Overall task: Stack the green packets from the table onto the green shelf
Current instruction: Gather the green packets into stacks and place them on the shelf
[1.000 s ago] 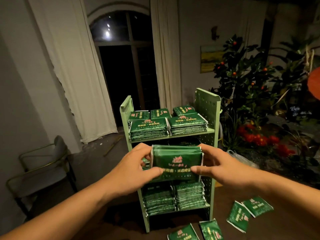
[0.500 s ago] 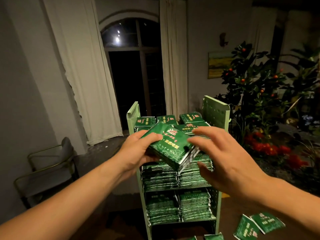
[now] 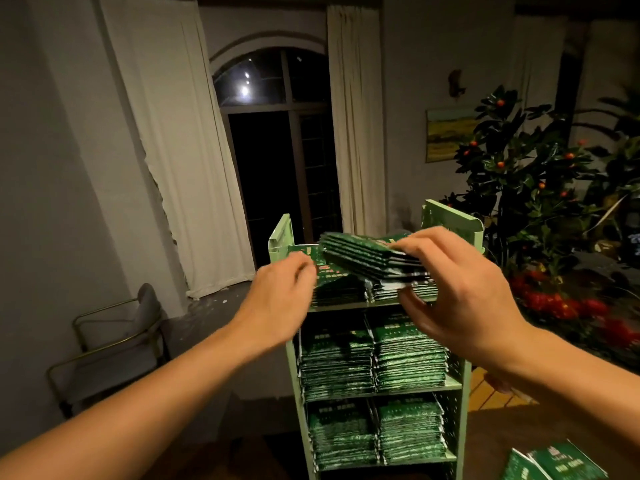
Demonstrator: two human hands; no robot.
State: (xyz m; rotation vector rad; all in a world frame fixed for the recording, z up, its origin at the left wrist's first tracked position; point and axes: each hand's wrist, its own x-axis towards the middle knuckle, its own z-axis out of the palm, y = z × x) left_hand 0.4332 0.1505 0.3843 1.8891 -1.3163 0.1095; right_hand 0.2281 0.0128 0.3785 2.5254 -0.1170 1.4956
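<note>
Bundle of packets [image 3: 367, 259] is now rising to the green shelf [image 3: 450, 223] top; right hand [image 3: 460, 292] clamping it, left hand [image 3: 280, 299] letting go, fingers loose.

The packets [image 3: 367, 252] look like glossy foil or plastic film with a fine printed pattern. The shelf [image 3: 453, 223] is matt painted metal with perforated sides, and the table [image 3: 519, 441] is dark, smooth wood. The curtains [image 3: 180, 150] are pale matt cloth; the chair [image 3: 114, 341] has a shiny brass-coloured metal frame.
</note>
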